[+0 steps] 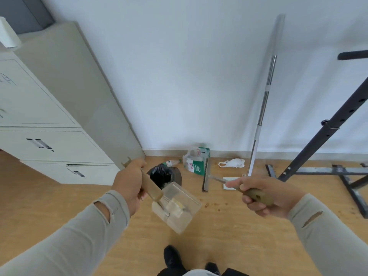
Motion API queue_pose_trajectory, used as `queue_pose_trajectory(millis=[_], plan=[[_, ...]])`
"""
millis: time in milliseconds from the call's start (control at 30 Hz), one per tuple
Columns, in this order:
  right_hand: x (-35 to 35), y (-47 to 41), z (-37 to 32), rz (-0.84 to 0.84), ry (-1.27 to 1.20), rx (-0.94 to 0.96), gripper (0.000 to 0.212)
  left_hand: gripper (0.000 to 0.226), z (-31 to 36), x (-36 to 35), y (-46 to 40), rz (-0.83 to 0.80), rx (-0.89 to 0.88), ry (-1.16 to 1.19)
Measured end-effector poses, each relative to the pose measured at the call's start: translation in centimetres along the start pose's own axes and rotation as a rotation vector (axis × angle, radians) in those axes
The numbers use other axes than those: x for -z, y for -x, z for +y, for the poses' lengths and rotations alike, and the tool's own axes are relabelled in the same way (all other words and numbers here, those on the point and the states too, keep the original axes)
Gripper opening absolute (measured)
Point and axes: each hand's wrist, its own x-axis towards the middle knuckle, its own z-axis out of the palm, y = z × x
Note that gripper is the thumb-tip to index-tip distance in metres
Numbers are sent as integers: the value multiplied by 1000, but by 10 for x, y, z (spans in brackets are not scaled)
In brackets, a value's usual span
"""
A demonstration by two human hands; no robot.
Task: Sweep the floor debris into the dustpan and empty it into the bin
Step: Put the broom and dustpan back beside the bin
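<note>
My left hand [129, 184] grips the tan handle of a pale dustpan [177, 206], held up off the floor just in front of the bin. Yellowish debris lies inside the pan. The bin [162, 176] is small, lined with a black bag, and stands by the cabinet's corner. My right hand [268, 194] holds the tan handle of a broom, whose thin shaft runs left and away to a dark brush head [206, 176] resting on the floor. Small brown crumbs [213, 204] are scattered on the wooden floor to the right of the dustpan.
A beige filing cabinet [59, 116] fills the left. By the wall lie a plastic bottle [172, 162], a green-and-white bag [197, 160] and a white plastic bag [233, 162]. A mop [264, 96] leans on the wall; a black metal stand [328, 132] is at right. My shoes [173, 257] are below.
</note>
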Motion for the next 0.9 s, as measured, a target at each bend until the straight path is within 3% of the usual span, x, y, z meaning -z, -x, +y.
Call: queue_pose_trajectory(millis=[233,400,600,733,833,900], plan=[[-8,-37,-26,89,134,-26,26,36,-49,-17,-38,-33,155,-42],[-23,-85,-56,241,-56,128,70,59,-83,-29,-81,-20,246,-17],[-38,-125,-75,77,-251,148,80,34,-114,-53,-136,-54,376,80],[-45,-146,-89,324,69,125,53,42,-138,-62,-165,-57,476,137],[-42,-162,-97,561,226,61,47,44,-147,-72,-181,-75,540,150],[-38,-172,-103,605,358,16,45,42,-150,-79,-190,-100,569,131]])
